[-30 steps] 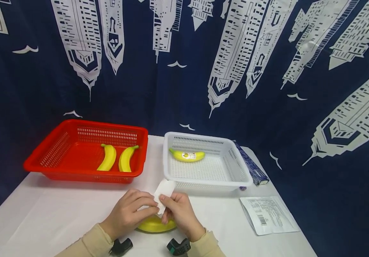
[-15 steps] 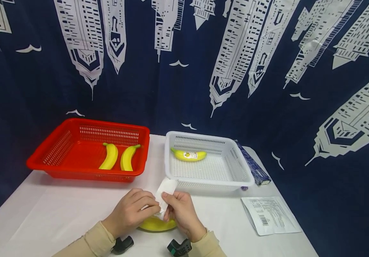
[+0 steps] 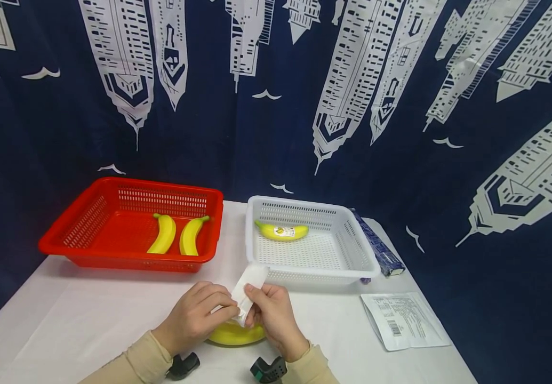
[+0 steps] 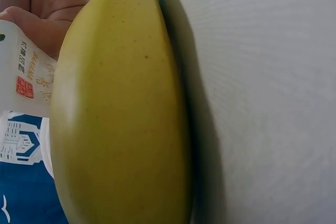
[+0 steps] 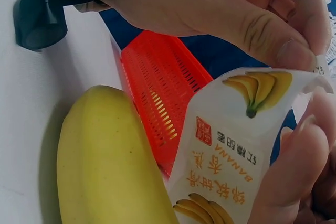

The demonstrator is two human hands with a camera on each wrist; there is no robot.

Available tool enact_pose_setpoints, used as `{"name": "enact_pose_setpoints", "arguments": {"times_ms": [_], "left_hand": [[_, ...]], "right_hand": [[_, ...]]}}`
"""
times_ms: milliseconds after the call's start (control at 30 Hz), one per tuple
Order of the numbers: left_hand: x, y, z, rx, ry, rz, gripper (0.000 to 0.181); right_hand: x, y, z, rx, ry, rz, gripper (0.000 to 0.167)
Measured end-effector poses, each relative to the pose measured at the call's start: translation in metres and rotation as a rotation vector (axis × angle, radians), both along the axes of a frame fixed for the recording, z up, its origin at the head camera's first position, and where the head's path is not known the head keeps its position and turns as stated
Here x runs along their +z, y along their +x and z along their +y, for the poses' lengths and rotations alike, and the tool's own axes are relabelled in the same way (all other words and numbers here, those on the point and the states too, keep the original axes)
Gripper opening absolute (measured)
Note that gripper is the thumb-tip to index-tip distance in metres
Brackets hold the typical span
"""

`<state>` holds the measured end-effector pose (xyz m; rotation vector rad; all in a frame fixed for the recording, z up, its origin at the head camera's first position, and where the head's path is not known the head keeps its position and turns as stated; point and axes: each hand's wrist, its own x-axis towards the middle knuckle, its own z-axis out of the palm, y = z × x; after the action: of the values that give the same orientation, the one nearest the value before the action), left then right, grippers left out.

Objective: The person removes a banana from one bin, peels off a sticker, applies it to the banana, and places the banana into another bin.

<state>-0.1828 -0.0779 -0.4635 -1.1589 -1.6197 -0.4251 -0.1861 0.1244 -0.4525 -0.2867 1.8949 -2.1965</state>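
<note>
A white strip of banana stickers (image 3: 253, 277) is held up between both hands, its printed side showing bananas and lettering in the right wrist view. My right hand (image 3: 276, 320) grips the strip with the thumb on its white back. Thumb and finger of my left hand (image 3: 196, 314) pinch the strip's edge; in the right wrist view the strip (image 5: 226, 140) bends there. Just below the hands a yellow banana (image 3: 234, 336) lies on the table, partly hidden by them in the head view. The same banana (image 4: 121, 108) fills much of the left wrist view.
At back left stands a red basket (image 3: 127, 260) with two bananas (image 3: 162, 234). A white basket (image 3: 314, 274) to its right holds one banana (image 3: 282, 232) bearing a sticker. A dark blue package (image 3: 376, 248) and a white printed pouch (image 3: 402, 322) lie at the right.
Both hands stay over the banana. The sticker strip has tilted slightly to the right in the right hand, and the head view has shifted a little.
</note>
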Motion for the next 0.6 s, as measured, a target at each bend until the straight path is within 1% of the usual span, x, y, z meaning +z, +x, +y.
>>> {"name": "enact_pose_setpoints", "arguments": {"times_ms": [133, 267, 400, 600], "left_hand": [[-0.0015, -0.0004, -0.0004, 0.006, -0.003, -0.008, 0.021], [-0.0008, -0.0004, 0.0002, 0.014, 0.001, 0.002, 0.023], [0.0, 0.0004, 0.0003, 0.029, 0.001, -0.001, 0.028], [-0.001, 0.0002, -0.0007, 0.044, -0.003, 0.002, 0.028]], "right_hand": [[0.0004, -0.0001, 0.0008, -0.017, 0.009, 0.006, 0.037], [0.0009, 0.0, 0.0017, -0.035, 0.013, 0.003, 0.035], [0.0017, -0.0013, 0.0028, -0.044, 0.022, 0.0, 0.036], [0.0019, -0.0021, 0.0044, -0.045, 0.013, 0.013, 0.037]]}}
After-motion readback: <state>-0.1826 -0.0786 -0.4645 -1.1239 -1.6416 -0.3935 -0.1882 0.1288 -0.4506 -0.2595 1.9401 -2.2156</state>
